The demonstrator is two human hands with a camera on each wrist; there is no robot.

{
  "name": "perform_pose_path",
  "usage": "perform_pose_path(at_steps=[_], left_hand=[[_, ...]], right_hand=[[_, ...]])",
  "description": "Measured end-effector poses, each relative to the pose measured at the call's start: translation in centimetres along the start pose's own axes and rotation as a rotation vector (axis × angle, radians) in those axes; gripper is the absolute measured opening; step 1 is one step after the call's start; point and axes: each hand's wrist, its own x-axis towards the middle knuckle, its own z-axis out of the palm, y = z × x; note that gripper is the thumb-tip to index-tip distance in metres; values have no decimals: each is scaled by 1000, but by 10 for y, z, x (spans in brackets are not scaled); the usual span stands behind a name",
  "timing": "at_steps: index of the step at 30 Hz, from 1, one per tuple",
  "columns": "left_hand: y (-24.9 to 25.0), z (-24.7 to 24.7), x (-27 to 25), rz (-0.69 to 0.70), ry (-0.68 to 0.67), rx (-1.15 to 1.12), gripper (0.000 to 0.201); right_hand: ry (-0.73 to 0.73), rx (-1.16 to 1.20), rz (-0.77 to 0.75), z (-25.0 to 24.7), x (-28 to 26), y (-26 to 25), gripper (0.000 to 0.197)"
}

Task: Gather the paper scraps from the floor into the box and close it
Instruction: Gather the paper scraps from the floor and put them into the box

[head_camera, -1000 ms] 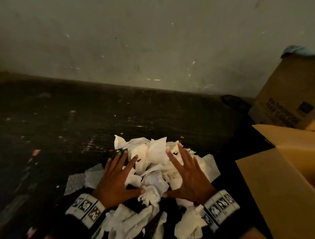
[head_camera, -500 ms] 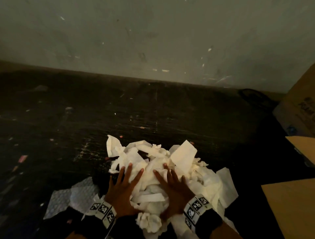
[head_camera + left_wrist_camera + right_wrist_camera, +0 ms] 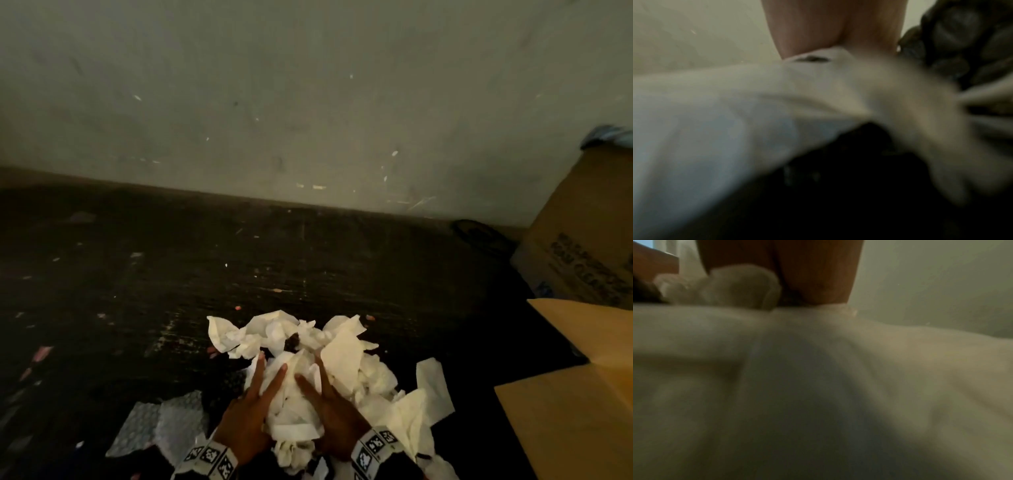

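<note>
Left hand (image 3: 245,419): lying flat on the left side of the paper heap, fingers straight and spread, pressing inward; nothing is being pinched.

Right hand (image 3: 330,416): lying flat on the right side of the same heap, fingers straight, pressing toward the left hand; the two hands are squeezing a wad of paper between them. Both wrist views are showing only blurred white paper close under the fingers.

Paper scraps (image 3: 346,356): white crumpled sheets, sitting in one heap on the floor (image 3: 171,291) under and just beyond both hands. Loose sheets are trailing out to the right of the right hand, toward the box.

Patterned sheet (image 3: 161,423): pale, lying flat on the floor just left of the left hand, outside the heap.

Small bits: pinkish and white flecks are lying scattered on the floor well left of and beyond the hands.

Box (image 3: 575,411): brown cardboard, standing open to the right of the right hand, flaps up; its inside is not showing.

Second box (image 3: 582,233): printed cardboard, standing against the wall (image 3: 308,102) beyond the open one.

Progress, as judged: early stage. Scraps are being bunched but none is yet seen in the box; lifting the heap across, collecting the stray pieces and closing the flaps are all remaining.
</note>
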Motion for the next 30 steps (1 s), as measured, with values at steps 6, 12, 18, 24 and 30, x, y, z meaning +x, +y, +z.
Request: perform_pose_path(at_steps=[6,12,18,24,30], left_hand=[[18,-24,-32,108,176,-54,100],[54,-75,-59,255,338,-31,99],[120,-133,-73,324,436,55,102],[215,-170,-80,474,574,54,112],[367,-142,-63,585,707,5,100]], right_hand=[[340,83,-157,-11,-32,-30,88],[378,-149,-238,-57,-73,-45,103],[538,-220,-332,-130,-110,-46,100],[722,-135,-392,-206,-188,-43,89],[800,-287,-464,-279,-287,55,83]])
